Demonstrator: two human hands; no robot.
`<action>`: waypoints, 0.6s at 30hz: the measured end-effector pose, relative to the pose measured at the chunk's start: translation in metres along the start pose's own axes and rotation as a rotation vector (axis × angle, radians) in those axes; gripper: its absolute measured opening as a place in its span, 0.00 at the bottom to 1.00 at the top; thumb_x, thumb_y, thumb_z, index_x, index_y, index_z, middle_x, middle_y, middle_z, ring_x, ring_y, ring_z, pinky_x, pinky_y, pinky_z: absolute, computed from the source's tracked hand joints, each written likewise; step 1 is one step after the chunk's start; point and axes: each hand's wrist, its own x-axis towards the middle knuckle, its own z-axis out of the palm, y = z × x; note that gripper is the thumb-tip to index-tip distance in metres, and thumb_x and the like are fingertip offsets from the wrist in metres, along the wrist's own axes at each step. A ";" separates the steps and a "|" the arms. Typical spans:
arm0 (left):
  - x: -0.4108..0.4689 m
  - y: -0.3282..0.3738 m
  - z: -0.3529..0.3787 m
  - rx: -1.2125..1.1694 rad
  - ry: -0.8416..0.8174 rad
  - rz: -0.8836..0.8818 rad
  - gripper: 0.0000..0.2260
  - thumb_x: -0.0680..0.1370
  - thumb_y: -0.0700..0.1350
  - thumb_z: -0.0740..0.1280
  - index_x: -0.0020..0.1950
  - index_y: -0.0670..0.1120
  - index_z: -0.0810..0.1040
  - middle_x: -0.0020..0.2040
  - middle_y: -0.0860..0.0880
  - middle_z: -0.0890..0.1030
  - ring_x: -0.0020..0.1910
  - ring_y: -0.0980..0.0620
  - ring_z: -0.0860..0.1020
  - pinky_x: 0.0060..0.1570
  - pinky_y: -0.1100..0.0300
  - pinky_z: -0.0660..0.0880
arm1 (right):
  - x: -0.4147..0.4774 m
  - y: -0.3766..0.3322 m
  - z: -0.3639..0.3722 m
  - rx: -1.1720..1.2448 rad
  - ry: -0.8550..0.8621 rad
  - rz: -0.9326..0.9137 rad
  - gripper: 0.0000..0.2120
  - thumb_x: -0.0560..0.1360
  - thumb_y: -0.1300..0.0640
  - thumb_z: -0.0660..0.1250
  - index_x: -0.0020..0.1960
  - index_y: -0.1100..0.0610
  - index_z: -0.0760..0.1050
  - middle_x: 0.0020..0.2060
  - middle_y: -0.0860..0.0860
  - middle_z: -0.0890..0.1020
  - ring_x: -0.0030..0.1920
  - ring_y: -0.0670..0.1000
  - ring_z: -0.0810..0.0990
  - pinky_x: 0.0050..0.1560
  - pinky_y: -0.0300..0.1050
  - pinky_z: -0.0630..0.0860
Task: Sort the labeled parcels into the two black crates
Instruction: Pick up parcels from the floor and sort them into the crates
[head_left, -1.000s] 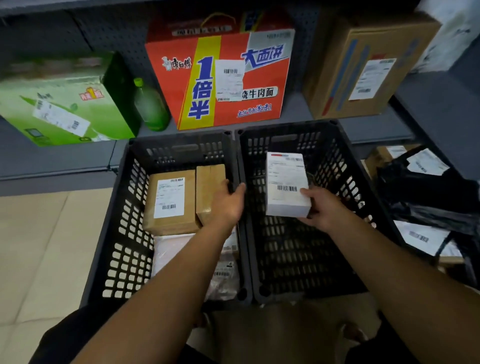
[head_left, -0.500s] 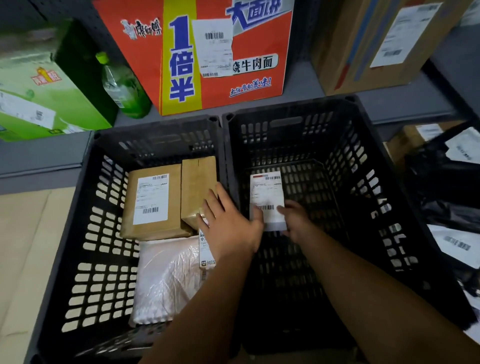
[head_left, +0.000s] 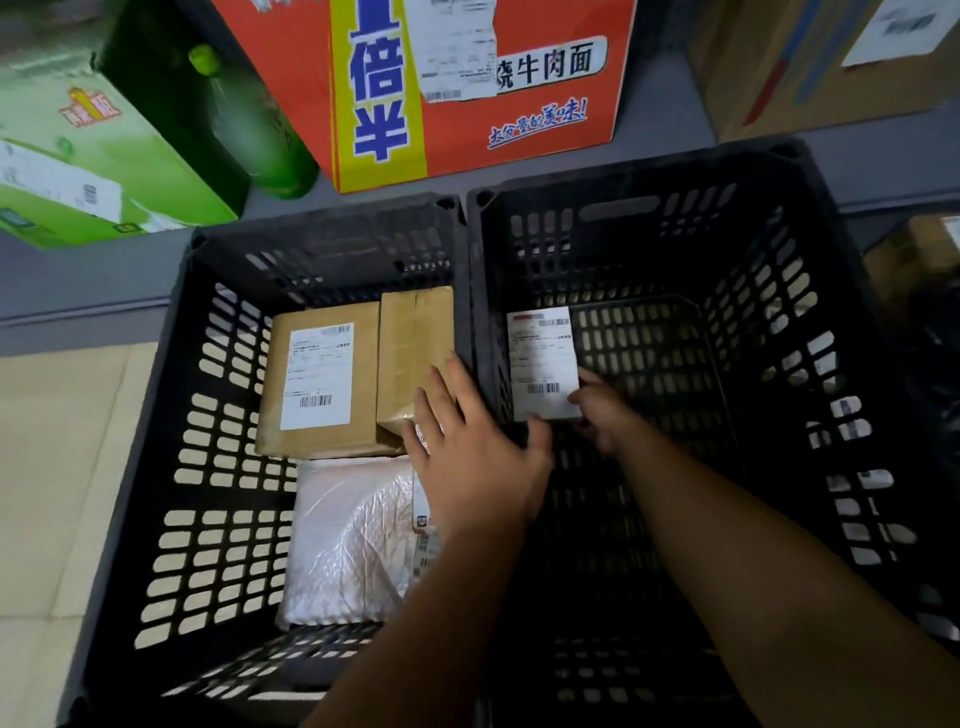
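Observation:
Two black slotted crates stand side by side: the left crate (head_left: 171, 415) and the right crate (head_left: 810, 332). A white labeled parcel (head_left: 543, 361) lies low in the right crate against its left wall, and my right hand (head_left: 602, 410) holds its near right corner. My left hand (head_left: 472, 457) rests with spread fingers on the wall between the crates. The left crate holds a labeled brown box (head_left: 317, 376), a narrower brown box (head_left: 413, 353) and a white padded mailer (head_left: 348, 540).
Behind the crates, a grey shelf carries a red noodle carton (head_left: 467, 83), a green bottle (head_left: 249, 124), a green box (head_left: 67, 161) and a brown carton (head_left: 831, 62). Tan floor tiles (head_left: 62, 467) lie to the left. Dark parcels sit at the right edge.
My right hand has lowered the white parcel from above the rim down into the right crate. The view has tilted down and closer. My left hand stayed on the dividing wall.

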 end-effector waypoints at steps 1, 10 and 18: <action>0.000 0.000 0.000 -0.001 0.000 0.003 0.43 0.76 0.64 0.59 0.81 0.49 0.38 0.83 0.46 0.47 0.81 0.45 0.45 0.78 0.46 0.43 | 0.000 0.000 -0.001 0.002 -0.025 0.009 0.27 0.79 0.69 0.53 0.74 0.52 0.69 0.64 0.54 0.79 0.58 0.57 0.79 0.47 0.48 0.78; 0.001 -0.003 0.005 -0.020 0.025 -0.006 0.43 0.76 0.65 0.58 0.81 0.49 0.39 0.83 0.46 0.49 0.81 0.45 0.48 0.78 0.44 0.47 | 0.011 0.008 0.005 0.061 -0.023 -0.050 0.28 0.71 0.65 0.61 0.70 0.51 0.71 0.62 0.57 0.80 0.61 0.63 0.79 0.65 0.65 0.74; 0.001 -0.002 0.000 -0.068 -0.013 -0.020 0.42 0.76 0.62 0.59 0.82 0.50 0.41 0.82 0.45 0.51 0.81 0.44 0.50 0.78 0.43 0.47 | -0.059 -0.031 -0.001 0.124 -0.030 0.106 0.21 0.79 0.44 0.59 0.59 0.58 0.80 0.46 0.57 0.85 0.44 0.55 0.81 0.40 0.45 0.73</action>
